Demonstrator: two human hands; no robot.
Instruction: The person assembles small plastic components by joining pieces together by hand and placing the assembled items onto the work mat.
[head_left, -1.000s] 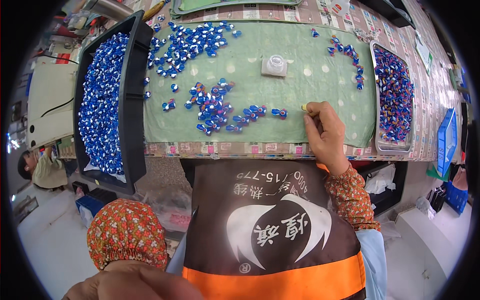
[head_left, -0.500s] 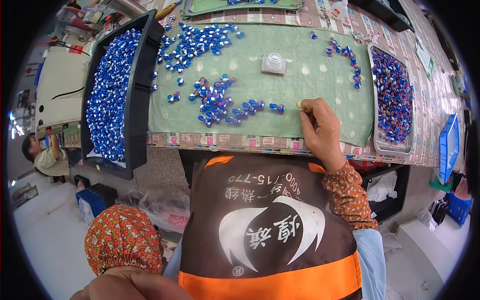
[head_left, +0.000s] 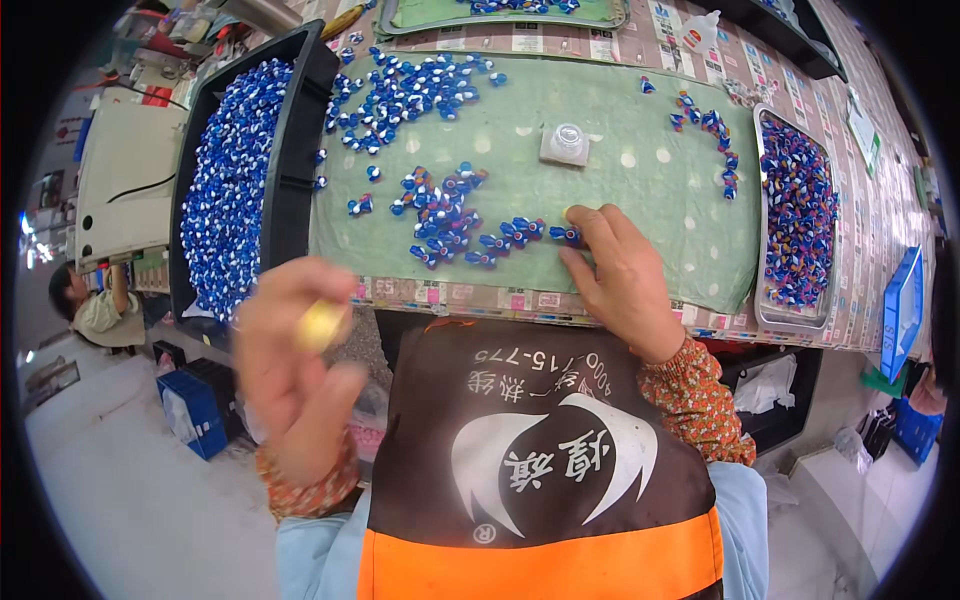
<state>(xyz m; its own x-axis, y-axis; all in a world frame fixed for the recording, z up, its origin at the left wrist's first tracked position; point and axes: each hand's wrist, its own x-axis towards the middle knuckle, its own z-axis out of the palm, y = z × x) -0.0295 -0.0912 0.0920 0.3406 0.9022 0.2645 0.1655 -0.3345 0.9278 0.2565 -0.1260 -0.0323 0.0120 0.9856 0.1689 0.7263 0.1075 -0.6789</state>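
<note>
At the front edge of the table, my right hand point(head_left: 630, 285) reaches in with thumb and forefinger closed on either side of a small blue piece point(head_left: 565, 234). That piece sits at the right end of a short row of similar pieces point(head_left: 512, 236), and a yellow spot shows on the forefinger's tip. My left hand point(head_left: 295, 365) hangs in front of the table's left part, smeared by motion. Something yellow point(head_left: 322, 325) is at its fingertips; whether a finger cover or a held item, I cannot make out. Left of the row lies a loose heap of blue pieces with some red point(head_left: 440, 215).
A black bin point(head_left: 285, 180) of blue-and-white beads stands left; more beads point(head_left: 400, 95) are scattered beside it. A metal tray point(head_left: 825, 310) of blue-and-red pieces is at right, near a curved line of pieces point(head_left: 722, 130). A small clear container point(head_left: 566, 145) sits mid-cloth. A person point(head_left: 95, 310) is far left.
My left hand has swung up from the lower left toward the table edge. My right hand has moved left onto the end piece of the row. The whole view has shifted slightly.
</note>
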